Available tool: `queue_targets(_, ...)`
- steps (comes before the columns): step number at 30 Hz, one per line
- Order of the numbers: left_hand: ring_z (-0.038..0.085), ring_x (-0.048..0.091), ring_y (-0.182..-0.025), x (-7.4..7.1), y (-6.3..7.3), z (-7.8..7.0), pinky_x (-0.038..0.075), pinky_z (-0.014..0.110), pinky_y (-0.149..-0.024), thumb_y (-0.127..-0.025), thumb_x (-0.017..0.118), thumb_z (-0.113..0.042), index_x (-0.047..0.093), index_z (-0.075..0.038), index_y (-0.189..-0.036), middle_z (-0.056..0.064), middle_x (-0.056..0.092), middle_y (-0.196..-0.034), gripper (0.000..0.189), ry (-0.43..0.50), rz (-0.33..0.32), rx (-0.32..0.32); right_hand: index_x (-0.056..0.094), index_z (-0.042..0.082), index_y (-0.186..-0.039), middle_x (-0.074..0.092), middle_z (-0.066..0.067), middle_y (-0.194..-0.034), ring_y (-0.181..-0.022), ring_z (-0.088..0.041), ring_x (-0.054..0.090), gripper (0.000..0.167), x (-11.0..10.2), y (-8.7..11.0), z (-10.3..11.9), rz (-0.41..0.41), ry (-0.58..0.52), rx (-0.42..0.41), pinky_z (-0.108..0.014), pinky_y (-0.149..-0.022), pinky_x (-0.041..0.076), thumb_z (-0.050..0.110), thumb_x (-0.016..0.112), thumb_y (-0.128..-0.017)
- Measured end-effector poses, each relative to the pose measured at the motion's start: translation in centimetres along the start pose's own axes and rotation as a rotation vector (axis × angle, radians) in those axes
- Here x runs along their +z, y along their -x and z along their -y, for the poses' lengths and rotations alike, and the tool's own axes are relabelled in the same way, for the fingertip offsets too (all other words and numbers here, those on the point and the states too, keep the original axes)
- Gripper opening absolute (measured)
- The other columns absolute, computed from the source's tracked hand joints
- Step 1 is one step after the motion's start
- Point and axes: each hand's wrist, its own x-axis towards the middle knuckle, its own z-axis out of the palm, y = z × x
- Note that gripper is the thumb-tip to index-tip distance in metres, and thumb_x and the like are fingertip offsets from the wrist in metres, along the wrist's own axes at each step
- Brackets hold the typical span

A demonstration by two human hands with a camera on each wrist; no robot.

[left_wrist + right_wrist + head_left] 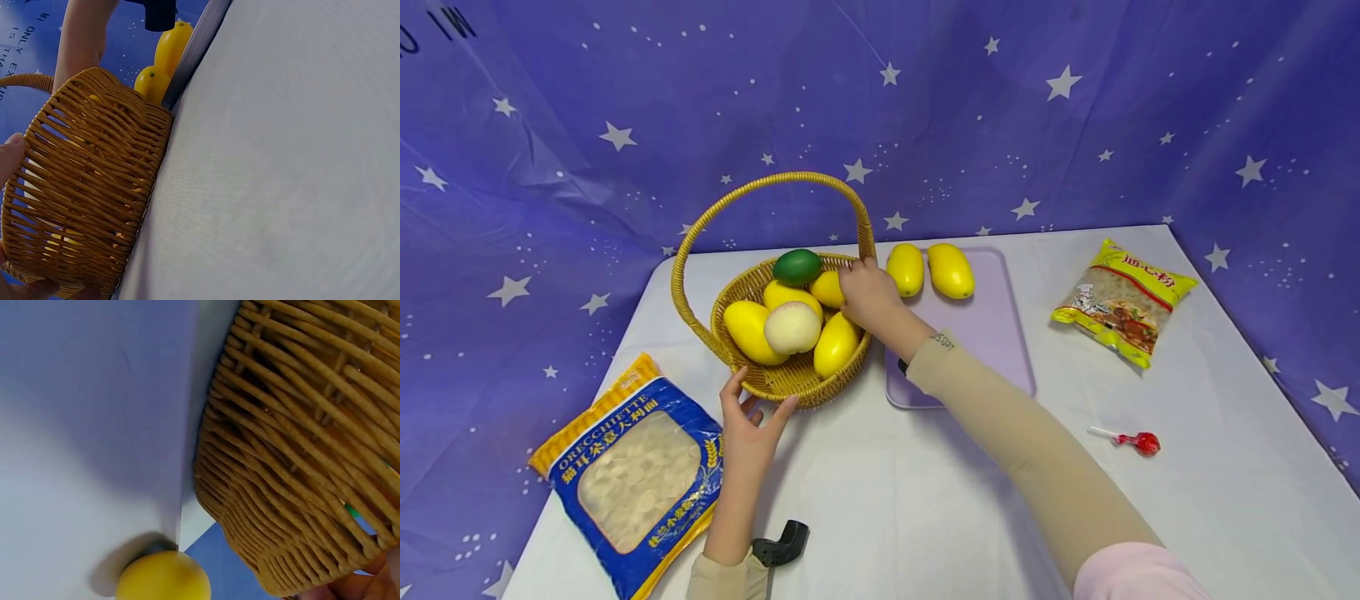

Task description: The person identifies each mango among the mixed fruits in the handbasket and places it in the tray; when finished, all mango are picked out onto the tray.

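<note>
A wicker basket (797, 387) with a tall arched handle holds several yellow mangoes (837, 344), a pale peach (792, 327) and a green oval fruit (797, 267). My right hand (874, 298) reaches over the basket's right rim beside the handle's base, fingers bent down next to a mango (827, 289). Its fingertips are hidden, so I cannot tell whether they grip that mango. At the front rim, my left hand (751, 429) rests with thumb and forefinger spread against the basket. In the left wrist view, fingers (37, 289) touch the woven side.
Two more mangoes (951, 271) lie on a lilac tray (977, 350) right of the basket. A blue orecchiette bag (640, 475) is at the left. Farther right are a yellow pasta bag (1123, 302) and a red lollipop (1146, 443). A starry purple cloth (925, 125) hangs behind.
</note>
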Motion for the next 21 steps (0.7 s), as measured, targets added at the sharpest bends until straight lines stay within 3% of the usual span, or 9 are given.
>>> queue_targets(11, 0.034, 0.042, -0.127, 0.0, -0.1, 0.2, 0.033, 0.051, -0.105, -0.085, 0.076, -0.030, 0.023, -0.020, -0.150, 0.014, 0.025, -0.152, 0.084, 0.004, 0.008, -0.014, 0.056, 0.004, -0.131, 0.055, -0.016, -0.121, -0.113, -0.030, 0.046, 0.055, -0.1, 0.3, -0.1, -0.013, -0.028, 0.008, -0.038, -0.085, 0.052, 0.037, 0.067, -0.088)
queue_targets(21, 0.036, 0.041, -0.128, 0.0, -0.2, 0.0, 0.032, 0.053, -0.106, -0.086, 0.075, -0.024, 0.023, -0.014, -0.150, 0.014, 0.024, -0.153, 0.083, 0.003, 0.011, -0.026, 0.055, 0.006, -0.133, 0.055, -0.015, -0.123, -0.113, -0.029, 0.047, 0.059, -1.8, 1.5, -0.3, -0.008, -0.098, 0.039, -0.039, -0.087, 0.051, 0.042, 0.067, -0.087)
